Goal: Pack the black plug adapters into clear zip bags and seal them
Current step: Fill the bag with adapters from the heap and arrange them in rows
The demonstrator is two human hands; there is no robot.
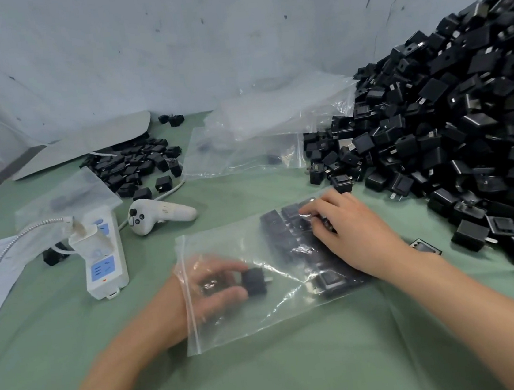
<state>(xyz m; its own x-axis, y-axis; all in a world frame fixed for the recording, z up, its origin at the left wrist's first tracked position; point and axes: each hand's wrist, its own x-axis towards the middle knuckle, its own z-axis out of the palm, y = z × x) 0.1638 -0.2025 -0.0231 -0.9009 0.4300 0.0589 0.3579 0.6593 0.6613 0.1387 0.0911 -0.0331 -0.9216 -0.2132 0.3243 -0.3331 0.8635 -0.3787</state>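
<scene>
We see two bare forearms and two bare hands. Our left forearm point(115, 365) comes in from about 7 o'clock and our right forearm point(454, 307) from about 5 o'clock, each uncovered from the frame's edge to the wrist. The left hand point(215, 287), at about 7 o'clock of centre, is blurred, so we cannot tell its finer details. The right hand point(349, 232), at about 4 o'clock of centre, is sharper: its knuckles and wrist show plainly.
</scene>
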